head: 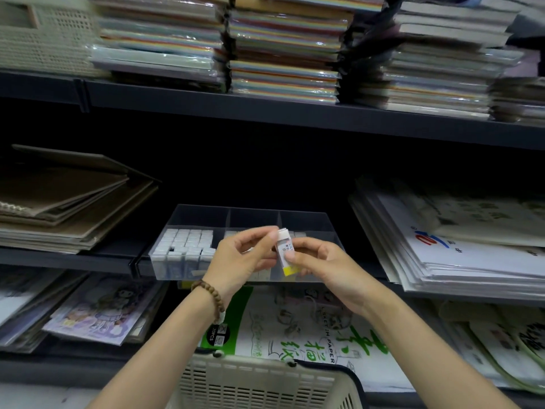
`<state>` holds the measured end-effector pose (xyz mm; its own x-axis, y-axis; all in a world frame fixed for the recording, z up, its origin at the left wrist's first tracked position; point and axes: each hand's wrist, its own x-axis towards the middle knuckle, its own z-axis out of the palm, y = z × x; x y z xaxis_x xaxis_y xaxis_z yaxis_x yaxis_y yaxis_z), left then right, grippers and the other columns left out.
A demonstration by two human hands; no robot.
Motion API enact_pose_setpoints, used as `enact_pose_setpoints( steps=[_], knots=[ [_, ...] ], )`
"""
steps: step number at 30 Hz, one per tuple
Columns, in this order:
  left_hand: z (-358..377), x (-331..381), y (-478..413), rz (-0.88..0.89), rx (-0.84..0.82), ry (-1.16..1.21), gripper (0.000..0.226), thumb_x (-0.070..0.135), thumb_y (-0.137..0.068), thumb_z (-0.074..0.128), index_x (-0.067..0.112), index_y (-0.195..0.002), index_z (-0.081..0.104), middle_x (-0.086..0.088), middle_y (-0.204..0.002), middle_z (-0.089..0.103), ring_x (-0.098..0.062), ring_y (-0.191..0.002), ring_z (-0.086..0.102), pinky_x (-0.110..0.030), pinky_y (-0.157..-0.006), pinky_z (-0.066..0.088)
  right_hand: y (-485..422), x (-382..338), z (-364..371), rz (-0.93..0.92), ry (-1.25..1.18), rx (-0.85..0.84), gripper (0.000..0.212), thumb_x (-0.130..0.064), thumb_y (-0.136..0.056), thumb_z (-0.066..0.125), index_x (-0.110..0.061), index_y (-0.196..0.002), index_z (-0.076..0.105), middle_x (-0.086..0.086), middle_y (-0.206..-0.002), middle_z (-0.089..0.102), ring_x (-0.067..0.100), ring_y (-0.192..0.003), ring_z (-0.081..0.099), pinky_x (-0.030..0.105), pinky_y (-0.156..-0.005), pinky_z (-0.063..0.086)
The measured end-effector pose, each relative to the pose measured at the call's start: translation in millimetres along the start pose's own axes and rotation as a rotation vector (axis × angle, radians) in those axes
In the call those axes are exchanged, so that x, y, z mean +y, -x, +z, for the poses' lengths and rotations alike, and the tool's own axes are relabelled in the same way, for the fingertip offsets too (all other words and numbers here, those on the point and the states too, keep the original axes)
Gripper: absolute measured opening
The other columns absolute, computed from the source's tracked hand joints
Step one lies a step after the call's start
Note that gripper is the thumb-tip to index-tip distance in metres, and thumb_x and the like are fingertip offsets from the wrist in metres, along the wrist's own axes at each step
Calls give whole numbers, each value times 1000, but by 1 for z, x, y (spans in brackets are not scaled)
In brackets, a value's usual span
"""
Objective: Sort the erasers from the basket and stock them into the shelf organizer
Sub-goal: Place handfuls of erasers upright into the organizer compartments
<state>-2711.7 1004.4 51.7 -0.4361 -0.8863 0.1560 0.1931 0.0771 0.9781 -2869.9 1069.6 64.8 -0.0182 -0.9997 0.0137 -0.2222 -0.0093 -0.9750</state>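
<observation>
Both hands hold one eraser (283, 250) upright in front of the clear shelf organizer (203, 215). The eraser is white in a sleeve with a yellow lower end. My left hand (239, 261) pinches its top end with fingertips. My right hand (321, 267) pinches its lower half with thumb and fingers. The organizer stands on the middle shelf and has three columns. Its left compartment holds several white erasers (184, 245) packed in rows. The middle and right compartments are mostly hidden behind my hands. A cream perforated basket (259, 385) sits at the bottom, below my forearms; its contents do not show.
Brown sketchbooks (67, 199) lie left of the organizer, and white paper pads (460, 240) lie right of it. Stacks of coloured paper packs (283, 48) fill the upper shelf. Sketch paper packs (295, 329) and colouring books (97, 314) lie on the lower shelf.
</observation>
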Motion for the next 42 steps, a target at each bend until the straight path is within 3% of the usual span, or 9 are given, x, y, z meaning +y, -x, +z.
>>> enact_pose_setpoints(
  steps=[4, 7, 11, 14, 25, 29, 31, 36, 42],
  knots=[
    [-9, -3, -6, 187, 14, -358, 42, 46, -82, 49, 26, -117, 61, 12, -107, 67, -1, -100, 61, -16, -83, 51, -10, -5, -25, -9, -47, 133, 20, -16, -87, 64, -13, -107, 65, 2, -96, 73, 10, -84, 67, 25, -78, 50],
    [-20, -8, -7, 247, -83, -735, 51, 60, -82, 37, 37, -124, 54, 30, -119, 50, 20, -112, 40, -4, -92, 30, -19, -17, -52, 30, 19, 148, 25, -12, -86, 65, -10, -110, 59, 8, -98, 72, 13, -84, 69, 23, -74, 53],
    [-26, -23, -12, 237, -199, -995, 66, 66, -83, 23, 33, -135, 46, 17, -140, 44, 2, -131, 34, -25, -112, 26, -32, -17, -69, 118, 151, 28, 25, -17, -87, 65, -12, -111, 60, 9, -98, 73, 19, -90, 70, 28, -82, 56],
    [-27, -31, -14, 266, -209, -1154, 72, 70, -81, 16, 35, -137, 43, 18, -143, 40, 0, -135, 29, -26, -115, 19, -42, -10, -71, 182, 174, -27, 25, -18, -87, 65, -8, -110, 61, 10, -100, 72, 22, -92, 70, 32, -87, 55],
    [-30, -36, -17, 279, -202, -1192, 67, 69, -82, 21, 37, -135, 46, 19, -143, 41, 1, -135, 29, -26, -115, 20, -47, 8, -68, 69, 521, -50, 31, -21, -77, 77, -10, -104, 67, 7, -98, 71, 14, -90, 68, 18, -78, 54],
    [-30, -35, -17, 284, -199, -1189, 65, 68, -82, 23, 37, -134, 46, 19, -142, 41, 1, -135, 30, -24, -113, 18, -48, 6, -70, 191, 295, -40, 33, -31, -81, 71, -10, -105, 65, 5, -97, 73, 12, -88, 71, 19, -79, 56],
    [-30, -35, -16, 289, -196, -1185, 65, 68, -82, 23, 37, -134, 47, 19, -142, 42, 1, -135, 30, -24, -112, 18, -50, 3, -72, 254, 325, -62, 29, -31, -79, 73, -11, -101, 67, 3, -95, 74, 12, -89, 70, 17, -79, 55],
    [-30, -36, -17, 312, -194, -1183, 57, 63, -86, 30, 36, -133, 48, 18, -142, 43, 1, -134, 31, -21, -109, 16, -61, -2, -59, 369, 667, -82, 39, -48, -80, 68, -18, -103, 69, -11, -88, 66, -2, -75, 62, 5, -52, 42],
    [-31, -36, -14, 327, -200, -1198, 51, 58, -91, 36, 35, -136, 45, 16, -144, 41, -1, -136, 29, -21, -108, 13, -61, -4, -53, 430, 616, -90, 56, -49, -81, 66, -9, -119, 62, 2, -120, 63, 3, -89, 62, 9, -67, 49]
  ],
)
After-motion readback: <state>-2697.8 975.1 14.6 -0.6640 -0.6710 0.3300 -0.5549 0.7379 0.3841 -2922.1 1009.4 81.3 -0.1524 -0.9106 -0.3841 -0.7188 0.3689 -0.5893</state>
